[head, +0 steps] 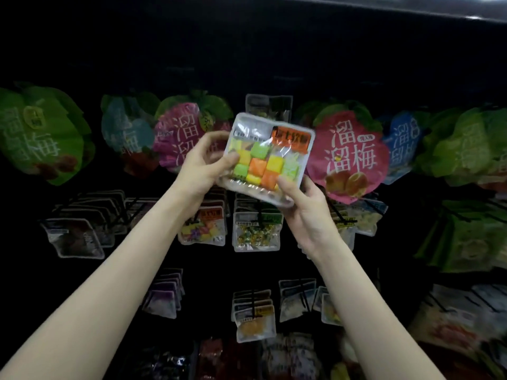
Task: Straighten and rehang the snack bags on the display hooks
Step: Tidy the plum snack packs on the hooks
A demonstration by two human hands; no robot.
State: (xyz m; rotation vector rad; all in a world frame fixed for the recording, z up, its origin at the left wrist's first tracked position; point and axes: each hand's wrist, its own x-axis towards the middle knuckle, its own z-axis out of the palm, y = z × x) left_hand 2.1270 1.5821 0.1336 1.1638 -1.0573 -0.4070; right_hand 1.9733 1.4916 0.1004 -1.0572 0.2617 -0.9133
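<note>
A clear snack bag (267, 157) of yellow, green and orange candy cubes with an orange label is held up in front of the display, tilted slightly. My left hand (201, 167) grips its left edge, thumb on the front. My right hand (304, 204) holds its lower right corner from below, thumb on the front. Behind the bag's top a similar clear bag (270, 105) hangs on the top row. The hook there is hidden in the dark.
Large pink (354, 157), green (41, 133) and blue (402, 144) plum bags hang along the top row. Below hang rows of small clear candy bags (256, 231) on black hooks (258, 212). More bags fill the lower rows and the right side (472, 237).
</note>
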